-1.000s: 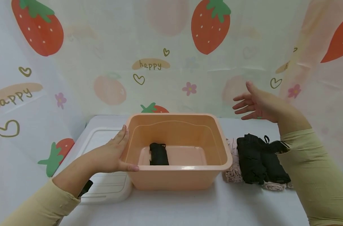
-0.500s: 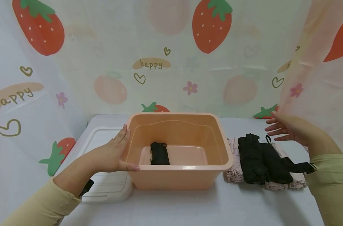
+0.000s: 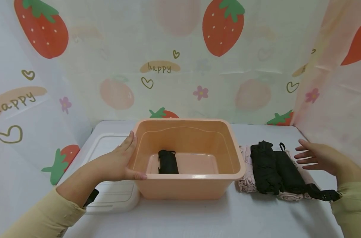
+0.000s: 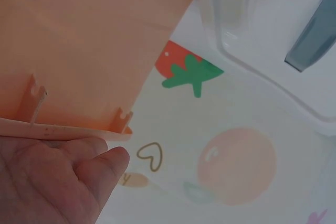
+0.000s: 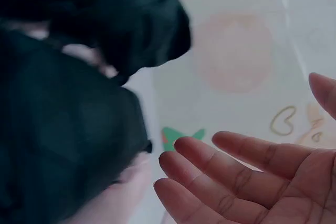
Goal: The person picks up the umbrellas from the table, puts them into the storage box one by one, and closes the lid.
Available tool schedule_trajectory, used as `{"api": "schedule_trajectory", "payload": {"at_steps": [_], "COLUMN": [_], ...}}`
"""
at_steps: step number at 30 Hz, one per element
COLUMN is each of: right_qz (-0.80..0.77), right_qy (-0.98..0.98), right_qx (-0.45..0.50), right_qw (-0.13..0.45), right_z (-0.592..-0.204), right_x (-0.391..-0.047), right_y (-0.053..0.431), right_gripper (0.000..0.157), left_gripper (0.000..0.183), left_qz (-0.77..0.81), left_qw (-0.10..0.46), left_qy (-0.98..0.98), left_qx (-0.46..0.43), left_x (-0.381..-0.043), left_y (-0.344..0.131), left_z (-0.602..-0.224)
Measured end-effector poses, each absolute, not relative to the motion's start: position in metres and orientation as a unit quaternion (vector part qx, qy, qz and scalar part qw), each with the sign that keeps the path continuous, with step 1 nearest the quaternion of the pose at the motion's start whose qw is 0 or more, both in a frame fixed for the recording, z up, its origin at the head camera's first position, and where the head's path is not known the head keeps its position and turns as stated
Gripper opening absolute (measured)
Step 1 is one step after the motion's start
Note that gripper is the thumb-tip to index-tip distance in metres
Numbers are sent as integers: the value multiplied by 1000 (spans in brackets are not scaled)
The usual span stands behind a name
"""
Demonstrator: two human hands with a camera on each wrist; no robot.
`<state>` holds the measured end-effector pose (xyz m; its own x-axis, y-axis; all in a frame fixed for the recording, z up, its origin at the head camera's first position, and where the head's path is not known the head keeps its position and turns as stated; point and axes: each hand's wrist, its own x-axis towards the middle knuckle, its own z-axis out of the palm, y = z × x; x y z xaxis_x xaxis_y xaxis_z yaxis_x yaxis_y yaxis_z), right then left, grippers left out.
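Note:
A peach plastic bin (image 3: 186, 190) stands upright in the middle of the table, with a small black rolled cloth bundle (image 3: 168, 162) lying inside at its left. My left hand (image 3: 116, 163) rests on the bin's left rim, fingers extended along the side and thumb lying over the front corner. To the bin's right lie two more black rolled bundles, a wider one (image 3: 265, 168) and a narrower one (image 3: 289, 172) with a loop, on top of pink patterned rolls (image 3: 246, 183). My right hand (image 3: 320, 158) hovers just right of them, fingers extended and apart, holding nothing.
A white lid (image 3: 112, 195) lies on the table left of the bin, partly behind my left forearm. The white table (image 3: 183, 218) is backed and flanked by strawberry-print sheets (image 3: 180, 82). A dark strap (image 3: 323, 193) sits at my right cuff.
My right hand has come down and moved right, from above the far side of the bundles to beside them. The left hand, bin and bundles keep their places.

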<state>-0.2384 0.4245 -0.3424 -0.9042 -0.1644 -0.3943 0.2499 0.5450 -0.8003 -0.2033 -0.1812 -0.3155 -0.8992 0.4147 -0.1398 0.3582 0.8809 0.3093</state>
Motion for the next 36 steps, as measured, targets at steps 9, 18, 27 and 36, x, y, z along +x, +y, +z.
{"api": "schedule_trajectory", "payload": {"at_steps": [9, 18, 27, 36], "right_qz": [-482, -483, -426, -462], "right_qy": [840, 840, 869, 854], "right_qx": [64, 72, 57, 61], "right_qw": [240, 238, 244, 233], "right_z": [-372, -380, -379, -381], "right_x": [-230, -230, -233, -232], "right_y": [431, 430, 417, 416], "right_gripper": [79, 77, 81, 71], "left_gripper": [135, 135, 135, 134], "left_qz": [144, 149, 149, 145], "left_qw": [102, 102, 103, 100], "left_qy": [964, 964, 964, 965], "left_qx": [199, 196, 195, 197], "left_x": [-203, -202, -201, -201], "left_y": [-181, -180, -181, -182], "left_z": [-315, -315, -315, -315]}}
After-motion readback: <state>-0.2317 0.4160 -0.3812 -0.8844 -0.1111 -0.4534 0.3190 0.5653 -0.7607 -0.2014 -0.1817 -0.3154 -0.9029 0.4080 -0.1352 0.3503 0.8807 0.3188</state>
